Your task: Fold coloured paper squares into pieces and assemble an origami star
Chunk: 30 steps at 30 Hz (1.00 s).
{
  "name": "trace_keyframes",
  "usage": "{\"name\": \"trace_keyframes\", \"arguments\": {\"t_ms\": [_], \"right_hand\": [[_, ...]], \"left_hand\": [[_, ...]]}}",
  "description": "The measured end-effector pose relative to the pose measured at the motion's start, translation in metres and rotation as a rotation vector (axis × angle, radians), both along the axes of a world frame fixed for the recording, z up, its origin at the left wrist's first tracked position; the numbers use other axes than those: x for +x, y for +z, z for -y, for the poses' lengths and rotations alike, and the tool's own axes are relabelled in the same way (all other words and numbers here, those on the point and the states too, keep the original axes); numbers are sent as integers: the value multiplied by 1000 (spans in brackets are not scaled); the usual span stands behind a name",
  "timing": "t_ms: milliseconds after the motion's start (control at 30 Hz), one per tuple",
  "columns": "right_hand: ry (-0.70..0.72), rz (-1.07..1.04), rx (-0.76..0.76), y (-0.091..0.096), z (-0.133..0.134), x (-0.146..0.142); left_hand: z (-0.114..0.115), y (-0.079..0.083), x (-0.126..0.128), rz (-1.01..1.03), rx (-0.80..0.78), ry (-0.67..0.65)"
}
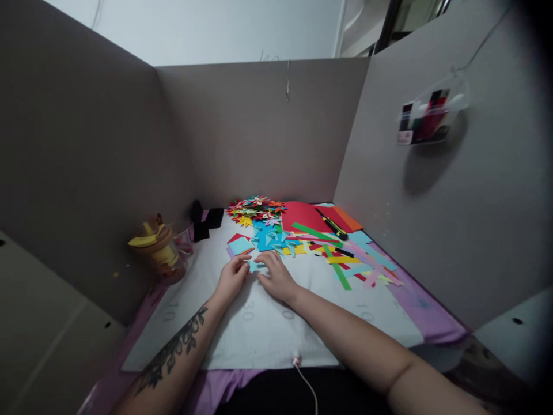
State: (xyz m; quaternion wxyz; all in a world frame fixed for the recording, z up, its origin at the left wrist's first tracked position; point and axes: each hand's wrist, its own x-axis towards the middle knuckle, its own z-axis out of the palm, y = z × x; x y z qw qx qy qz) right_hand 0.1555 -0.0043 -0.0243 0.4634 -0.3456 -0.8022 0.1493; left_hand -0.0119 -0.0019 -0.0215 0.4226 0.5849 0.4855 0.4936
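Observation:
A small folded piece of light blue paper [253, 267] is between my two hands, just above the white table cover. My left hand [232, 278] is closed, with thumb and fingertips pinching the paper's left side. My right hand [277, 278] curves around the other side, thumb and index finger apart; whether a fingertip touches the paper is hard to tell. Just beyond my left hand lies a small stack of coloured paper squares [240, 246], light blue on top. Several light blue folded paper pieces [271, 236] rest on a blue sheet [283, 242] past my right hand.
Colourful folded paper stars [250, 211] are heaped at the back. Right of them lie red sheets [298, 217], a yellow-black utility knife [334, 226] and scattered paper strips [345, 271]. A brown and yellow container [161, 252] stands left. A clear bag [432, 115] hangs on the right partition.

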Motion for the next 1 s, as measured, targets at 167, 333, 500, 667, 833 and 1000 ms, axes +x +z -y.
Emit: {"name": "trace_keyframes", "arguments": {"t_ms": [167, 333, 500, 667, 833, 1000], "right_hand": [[-15, -74, -76, -1, -2, -1], [-45, -230, -250, -2, -5, 0], [-26, -225, -232, -5, -8, 2], [-78, -214, -277, -2, -8, 1], [-118, -224, -371, 0, -9, 1], [-77, -288, -430, -1, -10, -1]], "left_hand": [[2, 0, 2, 34, -13, -31], [1, -1, 0, -14, -9, -37], [1, 0, -1, -27, 23, -60], [4, 3, 1, -132, 110, -115], [8, 1, 2, -293, 146, -100], [10, 1, 1, -370, 164, -74]]}}
